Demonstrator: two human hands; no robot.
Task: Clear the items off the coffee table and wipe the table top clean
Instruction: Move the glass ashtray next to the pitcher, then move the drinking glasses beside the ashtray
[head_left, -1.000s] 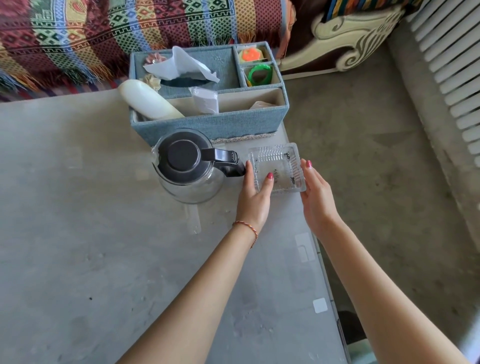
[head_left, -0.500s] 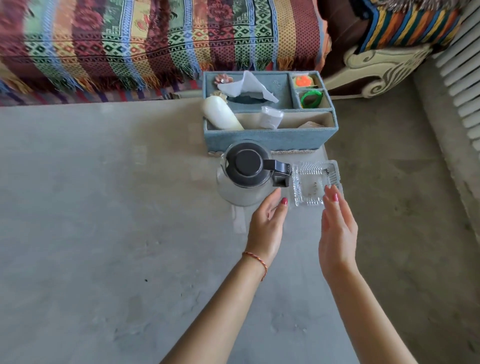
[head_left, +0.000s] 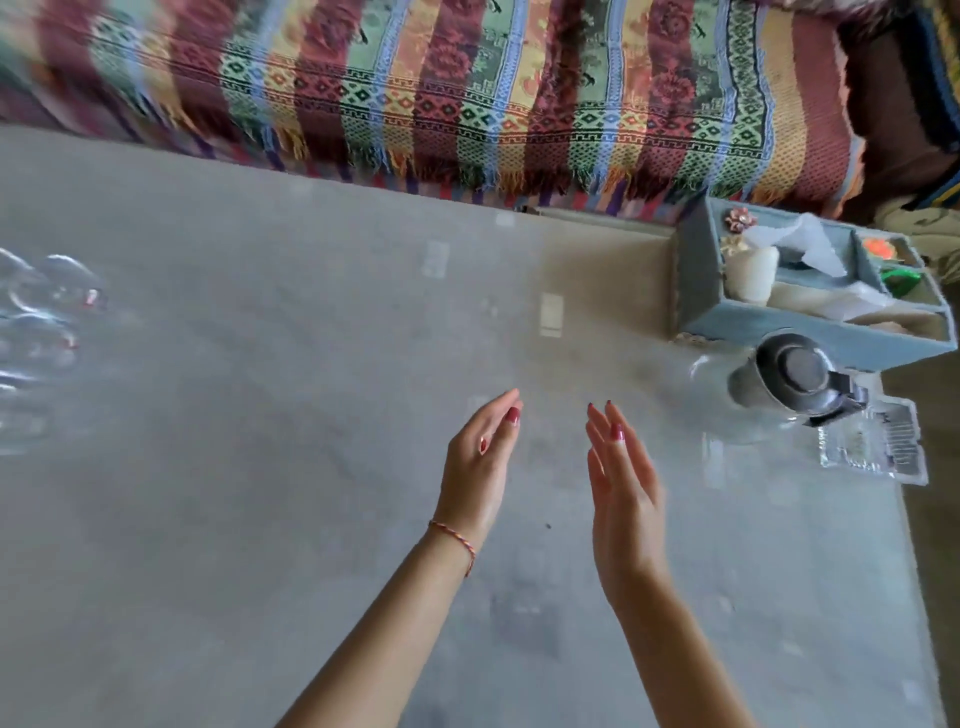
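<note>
The glass-topped coffee table (head_left: 291, 415) fills most of the view. At its far right stand a blue fabric organiser box (head_left: 698, 291) holding tissues and small items, a glass kettle with a black lid (head_left: 795, 376), and a clear glass ashtray (head_left: 878, 441) at the table's right edge. Blurred clear glasses (head_left: 41, 322) stand at the far left. My left hand (head_left: 480, 465) and my right hand (head_left: 621, 486) hover over the middle of the table, palms facing each other, fingers apart, holding nothing.
A sofa under a striped woven blanket (head_left: 467, 93) runs along the table's far side. Bare floor (head_left: 930, 545) shows beyond the table's right edge.
Both hands have left the ashtray and pulled back empty to the table's middle. The view has swung left, so the box, kettle and ashtray now sit at the right and glasses appear at the left.
</note>
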